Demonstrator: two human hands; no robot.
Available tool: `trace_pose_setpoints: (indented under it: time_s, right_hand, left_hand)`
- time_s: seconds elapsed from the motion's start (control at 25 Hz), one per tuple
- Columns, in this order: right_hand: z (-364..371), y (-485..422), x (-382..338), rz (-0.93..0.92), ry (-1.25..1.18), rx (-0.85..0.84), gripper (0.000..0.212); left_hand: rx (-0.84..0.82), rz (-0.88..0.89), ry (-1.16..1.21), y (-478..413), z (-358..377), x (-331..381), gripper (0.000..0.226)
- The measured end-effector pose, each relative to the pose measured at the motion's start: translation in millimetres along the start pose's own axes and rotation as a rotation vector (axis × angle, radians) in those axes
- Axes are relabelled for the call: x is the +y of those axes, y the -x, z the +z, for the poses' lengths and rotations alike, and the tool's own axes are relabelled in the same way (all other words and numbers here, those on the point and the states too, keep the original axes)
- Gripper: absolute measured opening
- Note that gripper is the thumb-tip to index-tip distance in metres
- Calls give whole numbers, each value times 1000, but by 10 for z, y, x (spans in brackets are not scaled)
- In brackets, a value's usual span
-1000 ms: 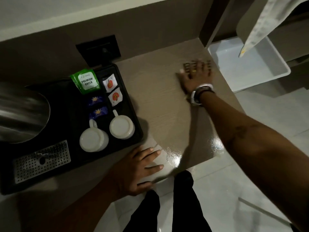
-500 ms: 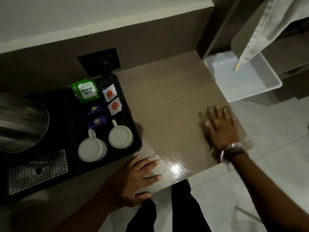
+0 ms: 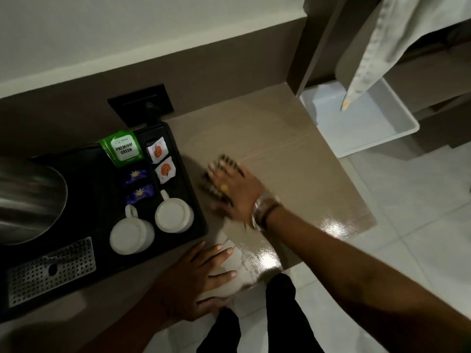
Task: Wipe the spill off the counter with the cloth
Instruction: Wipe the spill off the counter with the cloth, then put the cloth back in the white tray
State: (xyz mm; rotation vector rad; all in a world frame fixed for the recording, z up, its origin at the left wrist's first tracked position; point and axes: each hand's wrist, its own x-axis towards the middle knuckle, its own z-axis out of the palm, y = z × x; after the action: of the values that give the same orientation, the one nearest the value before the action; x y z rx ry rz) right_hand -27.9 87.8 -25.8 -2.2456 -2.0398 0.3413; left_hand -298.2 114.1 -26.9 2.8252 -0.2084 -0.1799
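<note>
My right hand [image 3: 238,192] presses flat on a dark patterned cloth [image 3: 212,190] on the beige wooden counter [image 3: 280,149]. Only the cloth's edge shows past my fingers, and it is blurred by motion. Hand and cloth lie just right of the black tray [image 3: 202,225]. Wet glossy patches [image 3: 265,261] shine along the counter's front edge and at its front right corner. My left hand [image 3: 193,278] rests flat at the front edge with its fingers spread, holding nothing.
The black tray carries two upside-down white mugs [image 3: 174,215], tea sachets [image 3: 123,149] and a steel kettle [image 3: 28,200]. A wall socket [image 3: 142,105] sits behind it. A white bin [image 3: 356,123] stands on the floor to the right, and a pale garment [image 3: 382,47] hangs above it.
My right hand slid the cloth from the counter's far right corner to its front right, then left across to the tray. My left hand has stayed put.
</note>
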Motion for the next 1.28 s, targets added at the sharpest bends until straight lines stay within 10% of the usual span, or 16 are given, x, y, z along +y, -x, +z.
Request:
trace_pose_setpoints:
  time_s: [0.16,0.52,0.72,0.88,1.0,1.16,1.28]
  right_hand:
    - [103,1299,124,5,-67,12,93]
    - [-284,1795,968,78,-31,325,24]
    - [-718,1601,1188,778,-982,495,24]
    - [-1022,979,2537,948,-1679,452,20]
    - [-1072,464,3158,843,-1617,323,23]
    - [-867,-29,3625,845,-933,-102,29]
    - [-681,-56,3630,891,-723,10,31]
  left_hand:
    - [50,-68,61,-47,-166,162,63]
    - [539,-512,349,-1928,-648,268,50]
    - [467,-729,233,-2390,-579,93,57]
    - [418,-920,213,-3117,-473,86,68]
    - [398,-964,93,-3196,-295,91,76]
    - [475,-986,50,-3263,-119,8,74]
    - [469,-953,28,-3262,-72,4,74]
